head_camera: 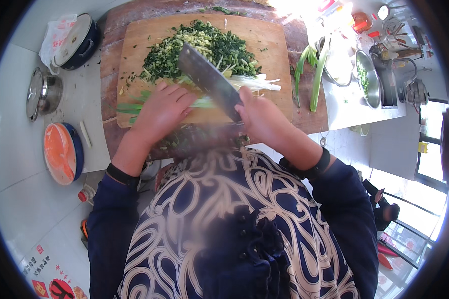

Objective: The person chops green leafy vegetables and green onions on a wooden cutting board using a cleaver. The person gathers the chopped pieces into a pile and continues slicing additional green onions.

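My right hand (260, 116) is closed around the handle of a cleaver (209, 80), whose broad blade slants up and left above the wooden cutting board (277, 41). My left hand (164, 106) lies on green onion stalks (204, 102), its fingers pressing them against the board; their green leaves reach out to the left. White onion stems (260, 82) lie to the right of the blade. Behind the blade spreads a heap of chopped dark greens (232, 50) with pale yellowish bits (194, 39) on top. The handle is hidden in my right hand.
Loose green onion stalks (319, 80) lie right of the board. Farther right is a steel bowl of chopped greens (367, 79). At left are a blue lidded pot (83, 45), a steel pot (51, 92) and an orange strainer or scoop (61, 149). A person (385, 213) is at the far right.
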A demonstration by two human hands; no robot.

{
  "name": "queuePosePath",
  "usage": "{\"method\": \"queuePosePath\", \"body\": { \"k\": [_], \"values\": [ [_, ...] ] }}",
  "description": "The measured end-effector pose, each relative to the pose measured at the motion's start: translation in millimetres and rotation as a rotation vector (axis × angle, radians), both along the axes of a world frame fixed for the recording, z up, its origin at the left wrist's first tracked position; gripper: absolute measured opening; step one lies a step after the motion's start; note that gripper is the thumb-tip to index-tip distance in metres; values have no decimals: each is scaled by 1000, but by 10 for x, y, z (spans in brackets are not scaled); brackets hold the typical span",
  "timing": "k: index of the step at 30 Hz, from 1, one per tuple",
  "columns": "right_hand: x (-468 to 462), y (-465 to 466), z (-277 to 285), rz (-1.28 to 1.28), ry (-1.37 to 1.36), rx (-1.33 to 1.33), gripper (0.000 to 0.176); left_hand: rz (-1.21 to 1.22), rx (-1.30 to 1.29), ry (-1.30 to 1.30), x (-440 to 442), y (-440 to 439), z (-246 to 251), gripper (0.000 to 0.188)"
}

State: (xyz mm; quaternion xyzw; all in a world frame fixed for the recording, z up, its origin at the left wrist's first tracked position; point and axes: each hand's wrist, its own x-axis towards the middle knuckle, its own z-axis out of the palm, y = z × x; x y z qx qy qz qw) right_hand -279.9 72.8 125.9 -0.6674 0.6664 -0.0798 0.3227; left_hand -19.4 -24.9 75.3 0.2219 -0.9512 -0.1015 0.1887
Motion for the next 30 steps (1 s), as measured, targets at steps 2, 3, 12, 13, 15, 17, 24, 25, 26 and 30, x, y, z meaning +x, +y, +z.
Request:
{"method": "queuePosePath", "body": {
  "k": [2, 3, 12, 13, 15, 17, 24, 25, 26, 30],
  "values": [
    [-105, 28, 121, -45, -19, -33, 26, 5, -39, -63, -11, 70, 15, 32],
    [-172, 39, 184, -5, -14, -141, 27, -7, -54, -49, -37, 102, 21, 31],
    [-870, 167, 541, -364, -140, -359, 16, -96, 15, 65, -1004, 461, -84, 29],
    [-937, 212, 575, -410, -211, -339, 15, -101, 9, 72, -1135, 474, -109, 29],
    [-1040, 275, 577, -480, -199, -330, 15, -91, -17, 81, -1369, 483, -170, 27],
    [-1162, 357, 565, -520, -206, -297, 16, -53, -53, 79, -1553, 462, -235, 25],
    [-1576, 631, 227, -487, -98, -288, 18, 41, -83, 93, -1697, 416, -350, 63],
    [-1621, 674, 180, -444, -34, -275, 19, 66, -77, 82, -1687, 433, -351, 73],
    [-1659, 706, 134, -401, 29, -262, 19, 91, -72, 72, -1677, 448, -352, 82],
    [-1777, 834, 12, -307, 130, -243, 28, 234, -35, -106, -1670, 469, -406, 89]
  ]
}}
